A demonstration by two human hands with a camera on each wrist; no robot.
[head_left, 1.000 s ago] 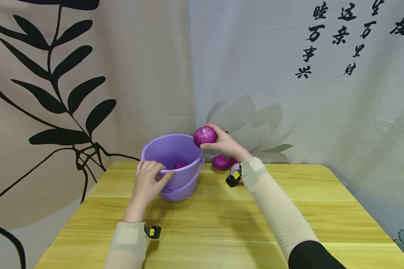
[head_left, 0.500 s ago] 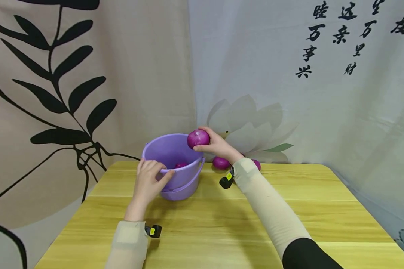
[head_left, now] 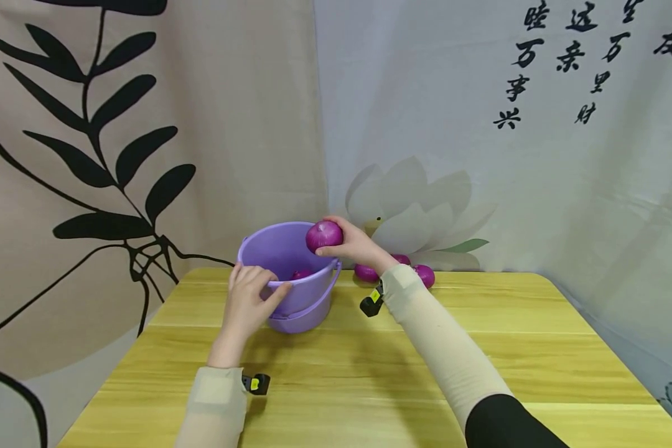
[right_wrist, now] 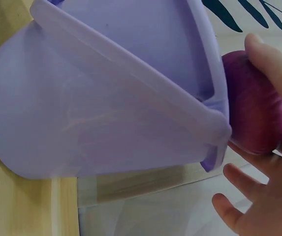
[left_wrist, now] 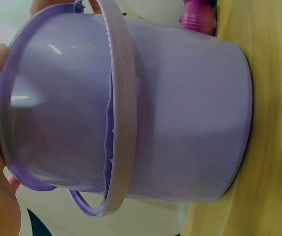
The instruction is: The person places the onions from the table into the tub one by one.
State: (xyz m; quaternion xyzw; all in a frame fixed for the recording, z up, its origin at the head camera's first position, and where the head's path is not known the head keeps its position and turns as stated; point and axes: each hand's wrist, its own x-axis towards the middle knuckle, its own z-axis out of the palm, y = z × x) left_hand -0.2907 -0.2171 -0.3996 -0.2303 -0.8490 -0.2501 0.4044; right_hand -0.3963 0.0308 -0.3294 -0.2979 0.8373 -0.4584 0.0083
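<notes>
A purple bucket (head_left: 302, 302) stands upright near the table's back edge. My left hand (head_left: 247, 298) grips its near left rim, fingers over the edge and thumb along the outside. My right hand (head_left: 358, 244) holds a red onion (head_left: 324, 236) between thumb and fingers, at the bucket's right rim and partly over the opening. In the right wrist view this onion (right_wrist: 256, 103) shows just beyond the rim, with two fingers spread away from it. Another red onion (head_left: 300, 274) lies inside the bucket, mostly hidden by the front wall.
Several red onions lie right of the bucket by the back edge, among them one onion (head_left: 366, 272) partly behind my right wrist and another onion (head_left: 425, 275) beside my sleeve. The bucket's handle (left_wrist: 123, 113) hangs down its side. A printed cloth (head_left: 246, 124) hangs behind the wooden table (head_left: 325, 392).
My right hand has carried the onion left and slightly down, to the bucket's opening, uncovering onions at the right. My left hand has kept its grip on the rim.
</notes>
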